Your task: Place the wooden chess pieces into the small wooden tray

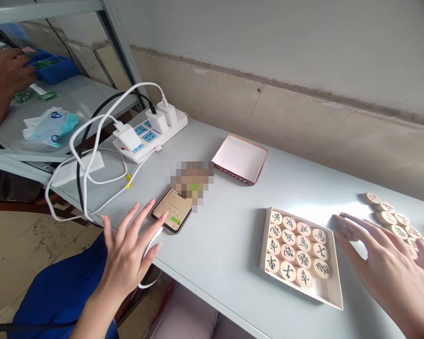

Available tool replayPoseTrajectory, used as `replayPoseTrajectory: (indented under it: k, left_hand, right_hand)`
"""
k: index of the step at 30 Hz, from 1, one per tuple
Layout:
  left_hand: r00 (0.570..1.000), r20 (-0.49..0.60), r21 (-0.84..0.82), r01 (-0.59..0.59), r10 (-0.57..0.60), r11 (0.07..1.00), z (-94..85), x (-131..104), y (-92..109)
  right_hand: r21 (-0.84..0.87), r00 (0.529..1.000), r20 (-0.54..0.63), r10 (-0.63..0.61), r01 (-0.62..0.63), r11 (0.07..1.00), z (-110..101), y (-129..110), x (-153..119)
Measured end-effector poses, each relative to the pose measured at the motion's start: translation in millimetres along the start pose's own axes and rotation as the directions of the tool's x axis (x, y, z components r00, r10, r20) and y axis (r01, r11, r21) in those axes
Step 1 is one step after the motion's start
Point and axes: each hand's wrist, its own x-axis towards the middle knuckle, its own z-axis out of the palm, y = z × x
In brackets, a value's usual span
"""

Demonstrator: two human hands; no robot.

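Note:
My left hand (129,249) hovers with fingers spread at the table's front edge, its fingertips just short of a phone (172,210) lying screen up on a charging cable. My right hand (385,266) lies palm down at the right, fingers on a round wooden chess piece (346,230) beside a row of loose pieces (392,219). Between my hands sits a shallow wooden box (330,292) filled with several round pieces (297,249) marked with black characters.
An empty box lid (240,157) lies further back. A white power strip (151,134) with chargers and looping cables (88,155) sits at the left end. Another person's hand (5,70) works over a blue tray (54,66) on the neighbouring shelf, near a plastic bag (49,126).

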Motion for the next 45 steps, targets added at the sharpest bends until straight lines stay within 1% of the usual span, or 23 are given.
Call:
replayPoseTrajectory:
  k: [3, 9, 12, 16, 26, 30, 34, 39, 42, 45]
  left_hand:
    - [1.0, 0.002, 0.006, -0.008, 0.008, 1.0, -0.1, 0, 0]
    - [1.0, -0.01, 0.006, -0.012, 0.012, 1.0, -0.6, 0, -1]
    - [1.0, -0.002, 0.004, -0.014, 0.014, 1.0, -2.1, 0, 0]
    - [1.0, -0.014, 0.01, -0.022, 0.022, 1.0, -3.4, 0, 2]
    - [1.0, 0.002, 0.027, -0.013, 0.013, 1.0, -1.8, -3, 3]
    - [1.0, -0.004, 0.038, -0.024, 0.024, 0.999, -1.6, -2, 3]
    - [1.0, 0.004, 0.044, -0.026, 0.026, 0.999, -2.1, -2, 3]
    - [1.0, 0.008, 0.046, -0.026, 0.025, 0.999, -2.5, -2, 3]
    - [1.0, 0.007, 0.047, -0.028, 0.028, 0.999, -2.5, -2, 3]
    - [0.999, 0.012, 0.052, -0.032, 0.031, 0.998, -2.3, -2, 3]
  right_hand:
    - [0.013, 1.0, -0.014, 0.027, -0.026, 1.0, 3, 0, -5]
    - [0.035, 0.998, 0.021, 0.064, -0.065, 0.997, 10, 2, -8]
    - [0.042, 0.998, 0.031, 0.063, -0.064, 0.997, 11, 1, -9]
    - [0.041, 0.998, 0.015, 0.058, -0.058, 0.997, 11, -1, -9]
    - [0.044, 0.998, 0.026, 0.054, -0.055, 0.997, 10, -2, -11]
    - [0.047, 0.999, 0.0, 0.051, -0.051, 0.998, 14, 1, -10]
    - [0.082, 0.995, -0.013, 0.095, -0.094, 0.992, 17, 2, -11]
    - [0.061, 0.984, -0.054, 0.171, -0.168, 0.984, 12, -2, -12]
    - [0.043, 0.985, -0.04, 0.165, -0.163, 0.986, 9, -4, -11]
    - [0.014, 0.988, -0.057, 0.141, -0.14, 0.99, 8, -4, -10]
